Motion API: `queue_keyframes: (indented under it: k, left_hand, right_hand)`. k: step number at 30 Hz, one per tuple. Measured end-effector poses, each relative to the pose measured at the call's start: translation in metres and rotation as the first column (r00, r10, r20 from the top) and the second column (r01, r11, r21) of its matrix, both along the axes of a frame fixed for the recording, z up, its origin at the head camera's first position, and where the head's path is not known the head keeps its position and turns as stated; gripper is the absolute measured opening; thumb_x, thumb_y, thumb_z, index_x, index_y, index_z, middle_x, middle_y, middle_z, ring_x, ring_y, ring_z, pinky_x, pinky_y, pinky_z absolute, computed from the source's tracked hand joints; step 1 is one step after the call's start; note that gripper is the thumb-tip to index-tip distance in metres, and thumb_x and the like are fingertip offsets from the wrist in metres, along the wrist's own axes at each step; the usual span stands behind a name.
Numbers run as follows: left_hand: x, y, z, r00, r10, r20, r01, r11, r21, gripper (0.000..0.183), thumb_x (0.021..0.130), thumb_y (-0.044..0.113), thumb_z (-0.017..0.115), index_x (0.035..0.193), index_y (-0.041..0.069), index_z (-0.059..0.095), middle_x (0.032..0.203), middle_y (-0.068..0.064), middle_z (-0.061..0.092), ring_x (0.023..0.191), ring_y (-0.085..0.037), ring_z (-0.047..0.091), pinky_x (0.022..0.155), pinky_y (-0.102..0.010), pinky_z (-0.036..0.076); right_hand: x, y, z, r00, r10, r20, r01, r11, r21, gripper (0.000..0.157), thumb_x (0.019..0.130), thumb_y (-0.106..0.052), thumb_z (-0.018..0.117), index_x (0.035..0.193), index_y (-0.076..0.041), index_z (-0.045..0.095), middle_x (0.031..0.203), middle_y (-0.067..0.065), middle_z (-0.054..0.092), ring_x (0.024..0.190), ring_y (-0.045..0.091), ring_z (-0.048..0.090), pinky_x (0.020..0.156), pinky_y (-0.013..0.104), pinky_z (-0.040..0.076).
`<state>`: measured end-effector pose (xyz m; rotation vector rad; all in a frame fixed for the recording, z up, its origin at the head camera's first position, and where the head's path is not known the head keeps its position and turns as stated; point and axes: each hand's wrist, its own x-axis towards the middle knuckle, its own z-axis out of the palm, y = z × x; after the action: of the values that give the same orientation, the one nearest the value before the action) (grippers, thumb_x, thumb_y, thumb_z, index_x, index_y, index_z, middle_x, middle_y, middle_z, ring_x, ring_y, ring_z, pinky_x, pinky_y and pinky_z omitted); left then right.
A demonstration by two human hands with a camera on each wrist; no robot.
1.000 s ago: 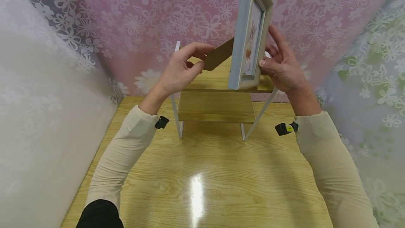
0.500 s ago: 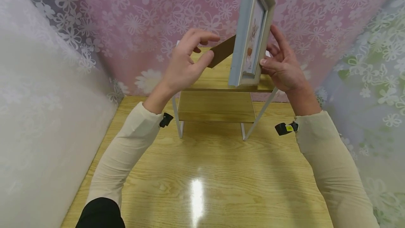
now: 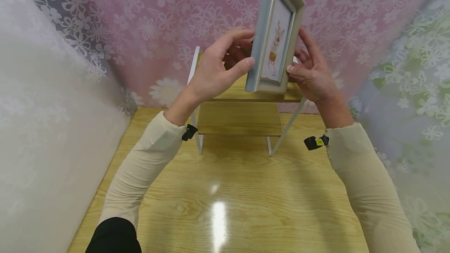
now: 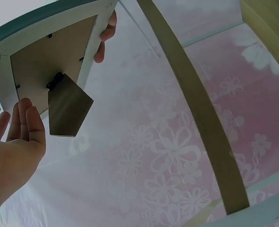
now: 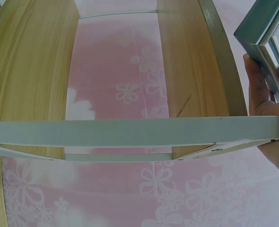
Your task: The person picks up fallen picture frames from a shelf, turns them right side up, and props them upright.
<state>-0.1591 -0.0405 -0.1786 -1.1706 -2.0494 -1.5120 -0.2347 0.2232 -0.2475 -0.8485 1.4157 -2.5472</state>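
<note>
A silver-grey picture frame (image 3: 258,50) is held upright over the small shelf table, turned so its plant picture (image 3: 275,46) shows obliquely. My right hand (image 3: 314,73) grips its right side, thumb on the front edge and fingers behind. At the left edge is my left hand (image 3: 223,63), its thumb against the frame side and its fingers reaching behind. In the left wrist view, the brown backing carries a folding stand (image 4: 68,109) swung out, with small dark clips around it. The left fingertips (image 4: 34,116) overlap the backing's lower corner there.
Below stands a shelf table with a wooden top (image 3: 232,95), a lower shelf (image 3: 239,118) and white metal legs (image 3: 281,132). Floral pink fabric (image 3: 158,50) hangs behind it, with pale walls (image 3: 52,108) at the sides. The floor (image 3: 211,175) is wood-patterned.
My left hand has let go of the stand and moved right to the frame's left edge. The frame has turned slightly, showing more of the picture. My right hand keeps its grip.
</note>
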Motion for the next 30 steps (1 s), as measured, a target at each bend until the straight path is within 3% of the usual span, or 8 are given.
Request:
queue_keyframes:
  k: [11, 20, 24, 30]
  left_hand:
    - [-0.003, -0.004, -0.007, 0.996, 0.024, 0.081, -0.025, 1.0, 0.011, 0.041, 0.089, -0.002, 0.058, 0.127, -0.009, 0.046, 0.103, -0.021, 0.06, 0.081, -0.024, 0.058, 0.068, -0.031, 0.047]
    - [-0.008, -0.016, -0.013, 0.978, 0.128, 0.165, -0.134, 0.991, 0.023, 0.042, 0.089, -0.002, 0.054, 0.13, -0.006, 0.048, 0.105, -0.02, 0.061, 0.087, -0.022, 0.059, 0.072, -0.028, 0.048]
    - [-0.012, -0.02, -0.017, 0.971, 0.119, 0.21, -0.126, 0.992, 0.021, 0.044, 0.089, -0.003, 0.052, 0.132, -0.005, 0.046, 0.107, -0.019, 0.059, 0.087, -0.021, 0.059, 0.075, -0.027, 0.049]
    - [-0.017, -0.026, -0.021, 0.974, 0.099, 0.205, -0.099, 0.995, -0.013, 0.053, 0.086, -0.006, 0.049, 0.138, -0.002, 0.038, 0.112, -0.019, 0.055, 0.089, -0.022, 0.057, 0.082, -0.034, 0.049]
  right_hand:
    - [-0.002, -0.001, 0.0, 0.999, -0.02, -0.046, 0.021, 0.999, 0.028, 0.08, 0.084, 0.026, 0.045, 0.148, -0.021, 0.032, 0.138, 0.017, 0.039, 0.095, 0.026, 0.063, 0.07, 0.033, 0.057]
    - [-0.002, -0.002, 0.001, 0.997, -0.069, -0.046, 0.072, 0.996, 0.059, 0.076, 0.084, 0.024, 0.048, 0.147, -0.018, 0.035, 0.135, 0.017, 0.041, 0.093, 0.026, 0.064, 0.071, 0.035, 0.057]
    - [-0.002, -0.002, 0.0, 0.992, -0.109, -0.062, 0.115, 0.988, 0.098, 0.075, 0.084, 0.022, 0.051, 0.146, -0.018, 0.037, 0.135, 0.018, 0.042, 0.093, 0.026, 0.064, 0.071, 0.035, 0.057]
    - [-0.002, -0.002, 0.0, 0.992, -0.104, -0.074, 0.113, 0.985, 0.128, 0.075, 0.083, 0.022, 0.053, 0.145, -0.018, 0.039, 0.137, 0.017, 0.04, 0.091, 0.026, 0.064, 0.073, 0.034, 0.057]
